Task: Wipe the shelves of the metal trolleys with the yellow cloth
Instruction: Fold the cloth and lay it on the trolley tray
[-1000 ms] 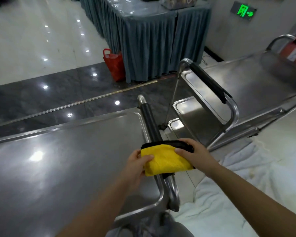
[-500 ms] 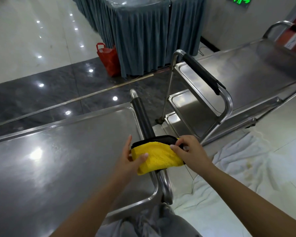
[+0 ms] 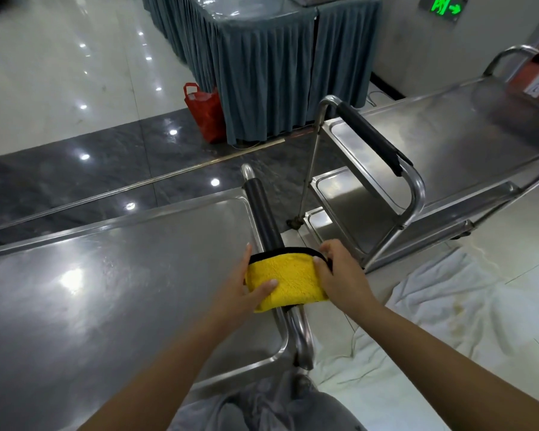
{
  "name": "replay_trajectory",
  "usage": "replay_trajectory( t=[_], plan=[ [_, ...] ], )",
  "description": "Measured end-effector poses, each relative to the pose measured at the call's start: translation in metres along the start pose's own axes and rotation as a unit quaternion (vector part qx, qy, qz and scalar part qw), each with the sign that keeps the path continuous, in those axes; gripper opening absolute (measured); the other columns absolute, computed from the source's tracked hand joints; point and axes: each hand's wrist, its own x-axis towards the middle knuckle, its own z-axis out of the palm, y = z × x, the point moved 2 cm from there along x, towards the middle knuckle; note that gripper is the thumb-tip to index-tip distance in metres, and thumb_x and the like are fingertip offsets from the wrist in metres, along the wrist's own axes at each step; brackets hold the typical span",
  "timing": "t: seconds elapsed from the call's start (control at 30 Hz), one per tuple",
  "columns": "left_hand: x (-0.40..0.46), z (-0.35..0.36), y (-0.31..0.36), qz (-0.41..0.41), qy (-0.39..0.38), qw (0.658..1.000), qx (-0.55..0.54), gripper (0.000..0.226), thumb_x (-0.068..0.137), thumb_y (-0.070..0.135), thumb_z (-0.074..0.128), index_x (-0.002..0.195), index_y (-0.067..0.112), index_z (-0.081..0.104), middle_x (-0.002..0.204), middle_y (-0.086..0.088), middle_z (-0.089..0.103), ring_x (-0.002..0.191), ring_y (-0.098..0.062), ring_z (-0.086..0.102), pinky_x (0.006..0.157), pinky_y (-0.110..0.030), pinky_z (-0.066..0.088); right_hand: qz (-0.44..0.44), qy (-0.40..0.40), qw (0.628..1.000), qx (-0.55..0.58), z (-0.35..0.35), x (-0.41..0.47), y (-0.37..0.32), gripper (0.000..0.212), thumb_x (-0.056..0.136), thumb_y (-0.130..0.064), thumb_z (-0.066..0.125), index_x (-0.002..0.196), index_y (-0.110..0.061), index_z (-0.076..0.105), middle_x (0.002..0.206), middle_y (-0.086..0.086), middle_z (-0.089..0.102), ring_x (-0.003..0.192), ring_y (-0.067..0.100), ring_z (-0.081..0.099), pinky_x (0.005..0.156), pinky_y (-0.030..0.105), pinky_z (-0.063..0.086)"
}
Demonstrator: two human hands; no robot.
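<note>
Fingers of the left hand [image 3: 245,286] lie straight along the yellow cloth's [image 3: 285,283] left side, thumb pressed on top. Right hand [image 3: 336,273] curls its fingers over the cloth's right edge, gripping it. Cloth is draped over the handle [image 3: 263,217] at the near trolley's [image 3: 106,275] right edge, between both hands.

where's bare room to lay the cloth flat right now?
Near trolley's top shelf, left of its black handle, is bare. So is the far trolley's top shelf. Crowded: the handle, where left hand and right hand hold the yellow cloth.
</note>
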Motion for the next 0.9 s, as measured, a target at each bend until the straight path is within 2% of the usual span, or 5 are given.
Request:
replay_trajectory(
  t=[0.1,0.2,0.37,0.57,0.9],
  plan=[
    [-0.004,-0.002,-0.011,0.001,0.01,0.999,-0.032,0.087,0.08,0.07,0.05,0.151,0.04,0.007,0.157,0.0,0.023,0.139,-0.024,0.034,0.109,-0.046,0.039,-0.176,0.049,0.978,-0.101,0.001,-0.019,-0.023,0.045,0.094,-0.044,0.044,0.129,-0.016,0.053,0.139,0.007,0.05,0.134,0.025,0.041,0.111,0.044,0.03],
    [-0.01,-0.012,-0.037,-0.006,0.043,0.998,0.034,0.082,0.084,0.075,0.031,0.152,0.033,0.013,0.159,0.0,0.021,0.144,-0.017,0.024,0.117,-0.038,0.021,-0.281,-0.016,0.923,-0.263,0.018,-0.038,-0.034,0.073,0.084,-0.069,0.038,0.142,-0.025,0.038,0.155,0.004,0.03,0.145,0.026,0.019,0.116,0.055,0.011],
    [-0.021,-0.039,-0.102,-0.177,0.02,0.879,0.441,0.092,0.08,0.082,0.032,0.151,0.039,-0.007,0.162,-0.005,-0.007,0.148,-0.033,0.0,0.113,-0.061,0.01,-0.269,-0.064,0.896,-0.348,0.041,-0.035,-0.029,0.089,0.071,-0.063,0.062,0.147,-0.026,0.033,0.157,0.012,0.023,0.143,0.038,0.02,0.11,0.065,0.02],
    [-0.036,-0.051,-0.146,-0.207,-0.086,0.845,0.486,0.118,0.064,0.088,0.048,0.148,0.04,-0.019,0.159,-0.005,-0.023,0.146,-0.04,-0.012,0.108,-0.071,0.007,-0.296,-0.027,0.894,-0.335,0.048,-0.015,-0.018,0.086,0.068,-0.051,0.069,0.144,-0.03,0.035,0.154,0.01,0.029,0.14,0.037,0.029,0.106,0.067,0.024],
    [0.011,-0.057,-0.126,-0.197,-0.053,0.861,0.466,0.118,0.069,0.075,0.06,0.15,0.036,-0.017,0.159,-0.007,-0.022,0.145,-0.042,-0.013,0.11,-0.069,0.012,-0.297,-0.026,0.888,-0.349,0.04,0.054,-0.036,0.087,0.059,-0.047,0.078,0.139,-0.029,0.047,0.15,0.01,0.038,0.137,0.037,0.035,0.104,0.067,0.025]
  ],
)
